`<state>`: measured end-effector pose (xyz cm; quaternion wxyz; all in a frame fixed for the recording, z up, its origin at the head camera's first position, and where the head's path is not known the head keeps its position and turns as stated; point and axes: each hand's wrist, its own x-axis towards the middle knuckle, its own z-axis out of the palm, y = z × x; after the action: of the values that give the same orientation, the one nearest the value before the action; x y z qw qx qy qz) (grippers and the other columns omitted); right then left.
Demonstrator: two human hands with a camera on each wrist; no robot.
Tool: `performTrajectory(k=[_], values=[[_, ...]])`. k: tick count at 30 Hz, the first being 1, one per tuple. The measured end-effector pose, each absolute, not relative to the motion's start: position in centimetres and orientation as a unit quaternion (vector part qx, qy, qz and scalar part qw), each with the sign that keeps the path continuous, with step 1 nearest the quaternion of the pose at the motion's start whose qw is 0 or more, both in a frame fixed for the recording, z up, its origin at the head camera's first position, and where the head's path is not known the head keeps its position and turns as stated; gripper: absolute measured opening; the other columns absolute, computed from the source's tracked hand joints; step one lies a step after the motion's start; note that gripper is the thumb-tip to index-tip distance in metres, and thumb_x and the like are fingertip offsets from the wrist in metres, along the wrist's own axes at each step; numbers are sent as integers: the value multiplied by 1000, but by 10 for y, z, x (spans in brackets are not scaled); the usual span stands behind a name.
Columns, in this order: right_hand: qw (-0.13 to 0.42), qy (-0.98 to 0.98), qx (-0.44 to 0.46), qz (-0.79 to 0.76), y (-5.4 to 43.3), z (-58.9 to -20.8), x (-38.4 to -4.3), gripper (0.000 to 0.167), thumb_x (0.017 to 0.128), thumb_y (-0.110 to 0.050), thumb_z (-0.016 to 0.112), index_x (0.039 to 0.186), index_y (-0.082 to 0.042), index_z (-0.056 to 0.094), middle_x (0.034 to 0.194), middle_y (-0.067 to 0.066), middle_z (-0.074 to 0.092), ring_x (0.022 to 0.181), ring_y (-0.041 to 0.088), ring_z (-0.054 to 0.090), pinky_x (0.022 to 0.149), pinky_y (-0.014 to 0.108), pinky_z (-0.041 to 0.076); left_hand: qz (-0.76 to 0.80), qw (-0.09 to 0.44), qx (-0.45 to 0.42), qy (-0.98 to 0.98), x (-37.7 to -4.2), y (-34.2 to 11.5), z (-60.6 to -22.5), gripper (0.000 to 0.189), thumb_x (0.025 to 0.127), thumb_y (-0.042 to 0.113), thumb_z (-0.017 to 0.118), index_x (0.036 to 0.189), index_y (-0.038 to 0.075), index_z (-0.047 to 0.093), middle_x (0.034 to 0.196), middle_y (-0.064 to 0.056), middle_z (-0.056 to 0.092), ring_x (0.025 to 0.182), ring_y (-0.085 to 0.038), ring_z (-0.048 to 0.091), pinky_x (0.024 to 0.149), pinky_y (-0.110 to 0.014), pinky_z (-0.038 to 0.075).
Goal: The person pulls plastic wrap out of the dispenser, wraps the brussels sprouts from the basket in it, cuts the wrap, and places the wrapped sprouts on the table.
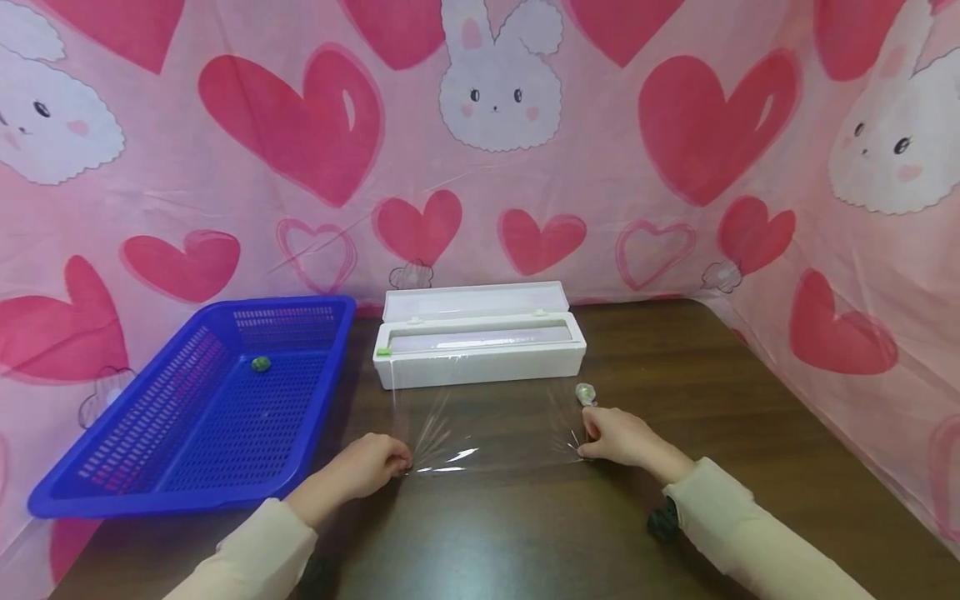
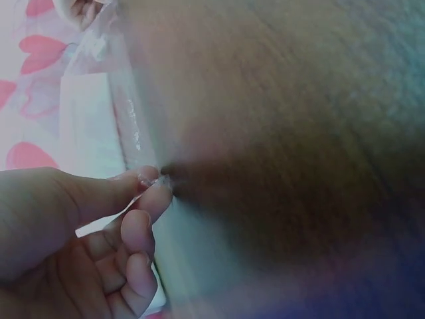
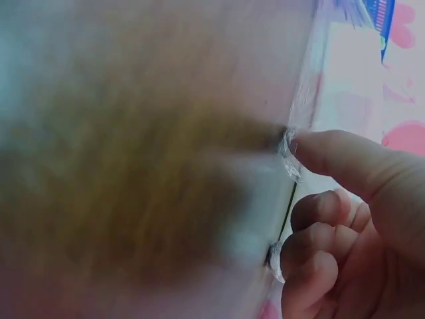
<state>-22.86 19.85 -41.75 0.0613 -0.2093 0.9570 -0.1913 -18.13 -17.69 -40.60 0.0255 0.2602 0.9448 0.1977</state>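
A sheet of clear plastic wrap [image 1: 491, 429] stretches toward me from a white wrap dispenser [image 1: 487, 365], whose lid [image 1: 476, 300] stands raised at the back. My left hand [image 1: 369, 463] pinches the sheet's near left corner between thumb and index finger, the film bunched at the fingertips in the left wrist view. At the near right corner my right hand [image 1: 624, 437] pinches the film, gathered under the thumb [image 3: 332, 146] in the right wrist view. Just beyond that hand lies a small green item in clear wrap [image 1: 586, 393]. Creases run inward from both corners.
A blue plastic basket [image 1: 300, 467] stands on the left side of the brown table [image 1: 510, 550], with a small green item [image 1: 261, 363] inside. A green tab [image 1: 384, 352] sits at the dispenser's left end. Pink heart-printed cloth [image 1: 600, 250] hangs behind and to the right.
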Motion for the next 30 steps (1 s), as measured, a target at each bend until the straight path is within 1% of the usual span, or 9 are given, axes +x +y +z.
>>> performTrajectory(k=[5,8,11,15,19,23,26,28,30], values=[[54,934,-287,-207,200,-419,-230,27,74,-12,75,78,-16,49,60,-9,42,53,7,39,47,26,29,184,8,249,951,-179,-178,-407,8,79,2,67,76,10,70,70,6,62,65,-10,58,63,-30,48],[70,927,-303,-209,201,-419,-231,21,75,-9,73,83,-16,54,62,-10,45,54,7,41,47,26,33,180,8,243,953,-178,-178,-408,10,76,1,69,77,10,70,70,5,63,66,-12,59,62,-32,47],[92,921,-307,-221,203,-419,-232,18,76,-8,71,85,-14,57,63,-9,46,55,7,42,48,26,35,176,11,244,954,-177,-178,-409,12,72,0,70,76,12,67,67,6,60,61,-12,56,57,-30,45],[110,909,-314,-250,206,-419,-233,17,77,-8,71,86,-11,57,62,-8,46,54,6,42,49,25,35,164,-5,238,957,-178,-175,-412,13,74,4,71,72,14,63,64,9,52,58,-10,50,53,-29,41],[111,902,-319,-270,208,-420,-235,17,77,-9,71,85,-10,56,61,-8,45,53,5,41,48,24,34,165,-10,203,965,-180,-169,-415,16,75,9,74,85,11,61,65,6,48,59,-12,48,54,-32,40],[110,901,-317,-273,209,-421,-237,18,77,-11,72,84,-9,56,60,-8,45,53,4,41,49,24,35,156,-1,174,972,-181,-166,-416,31,76,11,75,100,7,57,73,0,56,65,-19,55,59,-37,45],[110,902,-315,-273,209,-421,-240,19,77,-10,73,84,-8,56,60,-8,46,53,4,41,49,24,35,140,1,163,977,-181,-166,-416,29,77,13,73,101,6,58,81,-6,62,74,-24,60,64,-41,47],[112,902,-313,-276,209,-421,-241,19,77,-10,73,84,-8,55,60,-7,46,52,5,41,49,24,35,136,-1,154,979,-182,-167,-416,26,79,16,72,100,6,60,82,-7,63,74,-25,61,64,-42,47],[116,901,-312,-279,209,-421,-242,19,77,-9,73,85,-8,55,60,-7,46,52,5,41,49,24,35,141,-5,140,980,-183,-167,-416,21,80,18,70,97,8,62,81,-5,64,71,-24,60,61,-41,47]])
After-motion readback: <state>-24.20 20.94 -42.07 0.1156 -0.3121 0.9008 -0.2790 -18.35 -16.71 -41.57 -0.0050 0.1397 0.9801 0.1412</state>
